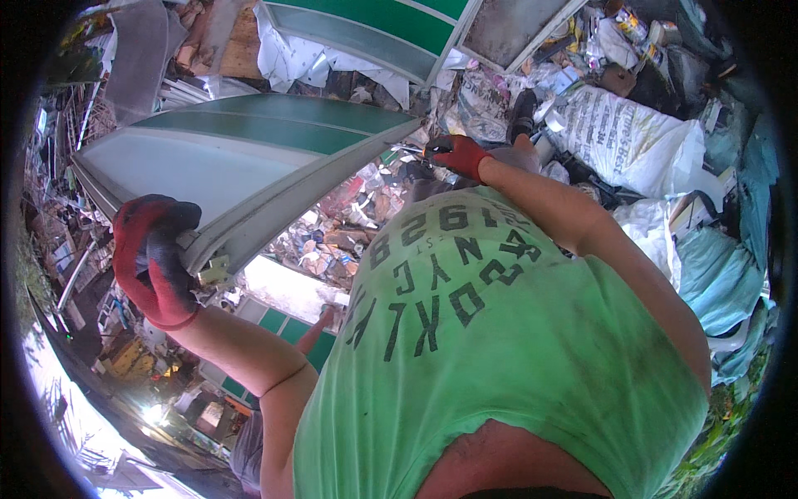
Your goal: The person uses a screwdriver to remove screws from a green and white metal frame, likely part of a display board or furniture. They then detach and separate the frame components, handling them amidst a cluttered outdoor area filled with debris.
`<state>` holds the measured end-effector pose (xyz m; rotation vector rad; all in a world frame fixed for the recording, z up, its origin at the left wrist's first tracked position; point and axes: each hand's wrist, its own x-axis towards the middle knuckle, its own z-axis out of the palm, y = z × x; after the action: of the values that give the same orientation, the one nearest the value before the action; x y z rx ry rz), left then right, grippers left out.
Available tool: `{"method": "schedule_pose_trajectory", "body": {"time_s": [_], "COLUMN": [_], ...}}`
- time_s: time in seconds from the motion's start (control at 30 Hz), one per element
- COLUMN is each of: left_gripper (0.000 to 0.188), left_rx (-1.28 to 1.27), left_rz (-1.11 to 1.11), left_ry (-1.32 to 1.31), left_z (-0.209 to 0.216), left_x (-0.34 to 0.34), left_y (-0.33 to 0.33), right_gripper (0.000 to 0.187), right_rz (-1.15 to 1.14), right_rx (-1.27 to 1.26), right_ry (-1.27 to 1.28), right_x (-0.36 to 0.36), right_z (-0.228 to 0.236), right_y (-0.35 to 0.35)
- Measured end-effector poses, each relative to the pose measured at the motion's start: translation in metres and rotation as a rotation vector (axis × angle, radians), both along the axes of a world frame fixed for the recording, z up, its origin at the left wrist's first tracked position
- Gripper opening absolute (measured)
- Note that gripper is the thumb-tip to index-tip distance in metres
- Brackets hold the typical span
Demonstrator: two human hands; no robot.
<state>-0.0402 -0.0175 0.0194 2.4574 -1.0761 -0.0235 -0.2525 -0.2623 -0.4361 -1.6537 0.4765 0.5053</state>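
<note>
Left hand (158, 262), gloved, curls round the near-left corner of a framed green-and-white panel (220, 170) tilted above rubble (345, 229); right hand (455, 156) closes, seemingly on a slim object (411, 149), by its far end. Should the corner grip slacken, the panel could tip. Its long front rail (316, 185) runs lower left to upper right.

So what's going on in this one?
A person's gloved left hand grips the near corner of a green-and-white panel. The gloved right hand is closed on what looks like a slim tool near the panel's right end. Scrap lies around, with a white sack to the right.
</note>
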Motion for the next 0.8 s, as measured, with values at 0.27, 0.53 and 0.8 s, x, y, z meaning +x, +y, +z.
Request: {"method": "schedule_pose_trajectory", "body": {"time_s": [0.27, 0.53, 0.8], "left_gripper": [0.044, 0.042, 0.037], "left_rx": [-0.156, 0.061, 0.055], "left_rz": [0.024, -0.205, -0.209], "left_ry": [0.104, -0.097, -0.101], "left_z": [-0.009, -0.004, -0.003], "left_x": [0.010, 0.021, 0.021], "left_y": [-0.001, -0.005, -0.014], "right_gripper": [0.043, 0.042, 0.044], "right_rz": [-0.166, -0.273, -0.265], "right_rx": [0.138, 0.213, 0.253], "right_ry": [-0.043, -0.140, -0.152], "right_x": [-0.022, -0.033, -0.031], "right_z": [-0.027, -0.051, -0.060], "right_y": [0.018, 0.034, 0.029]}}
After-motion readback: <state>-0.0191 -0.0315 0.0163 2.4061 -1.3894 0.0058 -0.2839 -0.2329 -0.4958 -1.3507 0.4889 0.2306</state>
